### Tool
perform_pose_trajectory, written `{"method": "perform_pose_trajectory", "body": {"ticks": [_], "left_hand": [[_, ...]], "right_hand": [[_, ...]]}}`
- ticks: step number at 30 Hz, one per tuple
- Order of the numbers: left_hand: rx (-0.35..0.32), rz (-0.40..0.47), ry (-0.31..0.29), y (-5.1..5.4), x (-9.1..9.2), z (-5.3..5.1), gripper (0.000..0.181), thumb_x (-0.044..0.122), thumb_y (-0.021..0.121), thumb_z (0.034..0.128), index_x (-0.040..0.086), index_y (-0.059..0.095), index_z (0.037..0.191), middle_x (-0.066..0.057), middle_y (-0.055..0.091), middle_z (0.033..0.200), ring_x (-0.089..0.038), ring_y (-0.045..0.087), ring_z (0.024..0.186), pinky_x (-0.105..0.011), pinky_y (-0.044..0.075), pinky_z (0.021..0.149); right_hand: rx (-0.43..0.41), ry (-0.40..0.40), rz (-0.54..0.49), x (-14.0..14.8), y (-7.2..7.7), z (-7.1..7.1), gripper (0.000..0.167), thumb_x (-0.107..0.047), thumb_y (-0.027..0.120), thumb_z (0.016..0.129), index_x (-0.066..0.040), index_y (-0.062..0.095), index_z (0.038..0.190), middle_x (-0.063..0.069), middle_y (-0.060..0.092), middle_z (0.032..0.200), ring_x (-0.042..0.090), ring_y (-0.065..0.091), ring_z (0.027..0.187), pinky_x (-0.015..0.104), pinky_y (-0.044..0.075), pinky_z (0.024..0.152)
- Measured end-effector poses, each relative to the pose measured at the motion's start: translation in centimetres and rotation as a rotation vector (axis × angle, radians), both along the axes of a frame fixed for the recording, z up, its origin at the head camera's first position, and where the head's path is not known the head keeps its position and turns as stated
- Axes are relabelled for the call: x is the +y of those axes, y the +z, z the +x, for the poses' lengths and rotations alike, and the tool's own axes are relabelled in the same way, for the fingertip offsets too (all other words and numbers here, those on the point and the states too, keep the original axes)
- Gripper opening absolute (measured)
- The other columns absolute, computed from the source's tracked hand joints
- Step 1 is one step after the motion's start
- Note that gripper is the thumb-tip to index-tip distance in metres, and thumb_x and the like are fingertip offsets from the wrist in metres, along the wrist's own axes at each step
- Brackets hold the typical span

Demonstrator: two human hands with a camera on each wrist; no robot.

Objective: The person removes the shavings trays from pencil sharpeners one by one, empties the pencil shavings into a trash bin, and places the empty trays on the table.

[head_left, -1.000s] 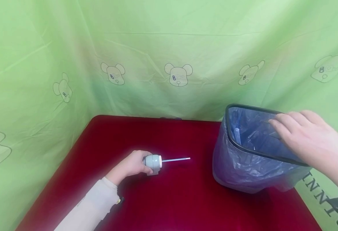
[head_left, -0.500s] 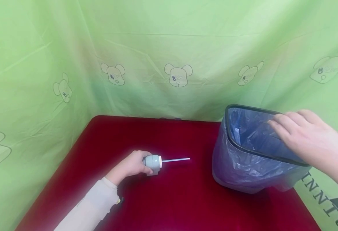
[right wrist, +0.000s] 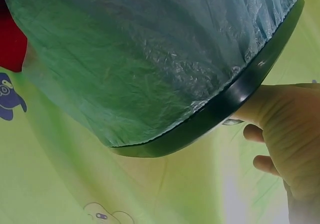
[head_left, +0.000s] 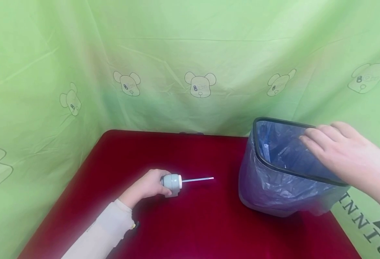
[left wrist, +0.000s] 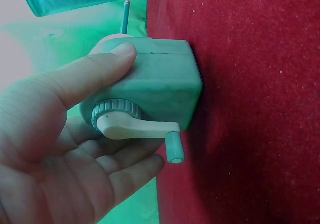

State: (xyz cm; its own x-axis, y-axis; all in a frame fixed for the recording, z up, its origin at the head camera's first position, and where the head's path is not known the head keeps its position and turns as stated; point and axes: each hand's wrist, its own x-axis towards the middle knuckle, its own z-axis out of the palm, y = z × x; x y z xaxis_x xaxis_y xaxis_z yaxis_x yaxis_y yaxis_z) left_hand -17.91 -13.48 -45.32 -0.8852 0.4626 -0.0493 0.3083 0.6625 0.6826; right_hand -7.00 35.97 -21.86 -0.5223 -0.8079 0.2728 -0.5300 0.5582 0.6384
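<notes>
In the head view my left hand (head_left: 149, 185) grips a grey-green hand-crank pencil sharpener (head_left: 171, 185) on the red cloth. A slim pencil (head_left: 197, 179) sticks out of its pale front, pointing right. The left wrist view shows the thumb on top, the fingers beneath, and the crank handle (left wrist: 135, 128) facing the camera. My right hand (head_left: 342, 147) hangs over the bin's mouth, thumb and fingers bent downward. A small clear, shiny piece (right wrist: 232, 121) shows at the thumb tip behind the rim in the right wrist view; most of it is hidden.
A bin with a black rim (head_left: 303, 175) stands on the right, lined with a bluish clear bag (head_left: 284, 153). The red cloth (head_left: 138, 151) covers the table. Green curtains (head_left: 164, 50) with bear prints close off the back and sides.
My right hand shifts very slightly left and up over the bin. The left hand, the sharpener and the pencil stay in place.
</notes>
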Motion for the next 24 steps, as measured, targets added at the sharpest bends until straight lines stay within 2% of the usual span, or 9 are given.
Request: {"method": "perform_pose_trajectory", "body": {"ticks": [16, 24], "left_hand": [[-0.01, 0.009, 0.003, 0.35, 0.05, 0.28, 0.055, 0.021, 0.093, 0.0726, 0.009, 0.069, 0.121, 0.0, 0.07, 0.103, -0.019, 0.064, 0.088, -0.041, 0.057, 0.081], [-0.003, 0.003, 0.001, 0.34, 0.0, 0.24, 0.056, 0.021, 0.093, 0.0717, 0.009, 0.069, 0.121, 0.0, 0.07, 0.101, -0.018, 0.063, 0.086, -0.039, 0.056, 0.079]], "right_hand": [[-0.018, 0.011, 0.004, -0.18, -0.14, -0.18, 0.054, 0.007, 0.023, 0.087, 0.011, 0.053, 0.132, 0.033, 0.055, 0.127, 0.05, 0.05, 0.116, 0.063, 0.038, 0.101], [-0.021, 0.023, 0.0, -0.15, -0.1, -0.49, 0.053, 0.006, 0.019, 0.09, 0.012, 0.052, 0.132, 0.033, 0.053, 0.127, 0.051, 0.05, 0.115, 0.064, 0.038, 0.1]]}}
